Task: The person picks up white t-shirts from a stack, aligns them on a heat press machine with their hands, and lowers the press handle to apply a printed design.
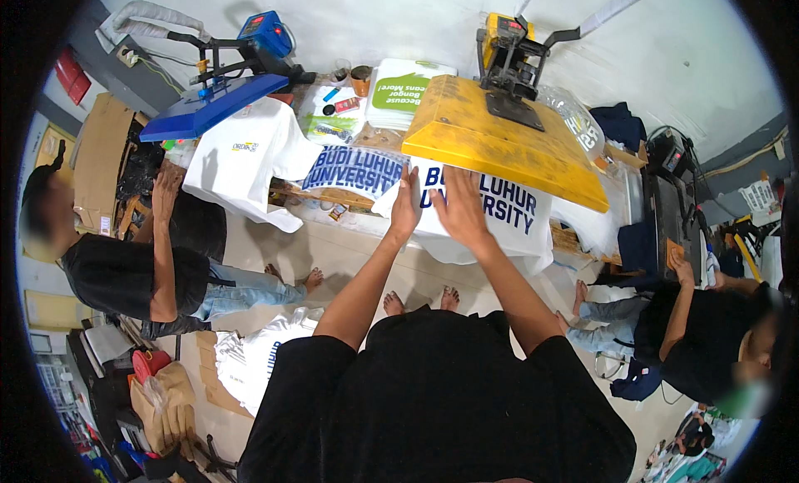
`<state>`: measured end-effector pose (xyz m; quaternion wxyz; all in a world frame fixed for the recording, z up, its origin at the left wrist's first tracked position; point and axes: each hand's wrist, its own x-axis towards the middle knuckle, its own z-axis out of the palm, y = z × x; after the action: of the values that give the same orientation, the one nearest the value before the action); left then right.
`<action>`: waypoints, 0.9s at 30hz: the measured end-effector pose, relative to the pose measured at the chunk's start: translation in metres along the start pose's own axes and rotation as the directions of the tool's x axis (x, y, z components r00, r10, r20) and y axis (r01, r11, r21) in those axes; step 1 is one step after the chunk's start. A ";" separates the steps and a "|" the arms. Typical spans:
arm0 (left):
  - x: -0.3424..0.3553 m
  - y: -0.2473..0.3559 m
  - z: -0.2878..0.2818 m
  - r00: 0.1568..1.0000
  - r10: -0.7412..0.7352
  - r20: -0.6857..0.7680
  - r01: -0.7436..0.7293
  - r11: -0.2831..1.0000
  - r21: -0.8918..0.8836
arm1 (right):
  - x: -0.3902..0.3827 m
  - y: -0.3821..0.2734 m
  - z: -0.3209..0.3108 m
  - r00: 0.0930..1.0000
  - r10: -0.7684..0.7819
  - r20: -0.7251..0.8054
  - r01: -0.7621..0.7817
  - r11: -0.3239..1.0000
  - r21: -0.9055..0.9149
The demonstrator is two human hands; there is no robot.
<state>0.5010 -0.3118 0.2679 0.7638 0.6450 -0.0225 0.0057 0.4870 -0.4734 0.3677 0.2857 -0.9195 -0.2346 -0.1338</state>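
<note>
A white T-shirt (504, 241) with dark blue block lettering lies under the raised yellow plate of a heat press (499, 137), its lower part hanging over the table's front edge. My right hand (460, 208) rests flat on the lettering with its fingers stretched out. At the shirt's left edge stands my left hand (405, 206), held edge-on, fingers straight and holding nothing. Just left of it lies a pile of transfer sheets (354, 173) with the same blue lettering. The yellow plate overhangs the shirt's far part and hides it.
A blue heat press (215, 107) stands at the left over another white shirt (241, 154). Folded white-and-green shirts (408, 92) lie behind the sheets. Co-workers stand left (133, 271) and right (699, 333). White shirts (262, 358) are heaped on the floor at left.
</note>
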 end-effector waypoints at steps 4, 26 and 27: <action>-0.001 0.025 0.000 0.978 -0.134 0.157 0.165 0.965 -0.205 | -0.027 0.020 0.057 0.962 -0.015 0.272 0.066 0.982 -0.179; 0.015 0.020 -0.012 0.979 -0.148 0.143 0.185 0.938 -0.295 | -0.035 0.010 0.056 0.959 -0.070 0.275 0.123 0.975 -0.182; 0.001 0.014 -0.012 0.976 -0.174 0.133 0.206 0.934 -0.291 | -0.044 0.000 0.052 0.967 -0.036 0.253 0.078 0.984 -0.158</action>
<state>0.5015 -0.2977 0.2798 0.8484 0.5186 -0.0008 -0.1058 0.4550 -0.4584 0.3089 0.1722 -0.9425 -0.2829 -0.0445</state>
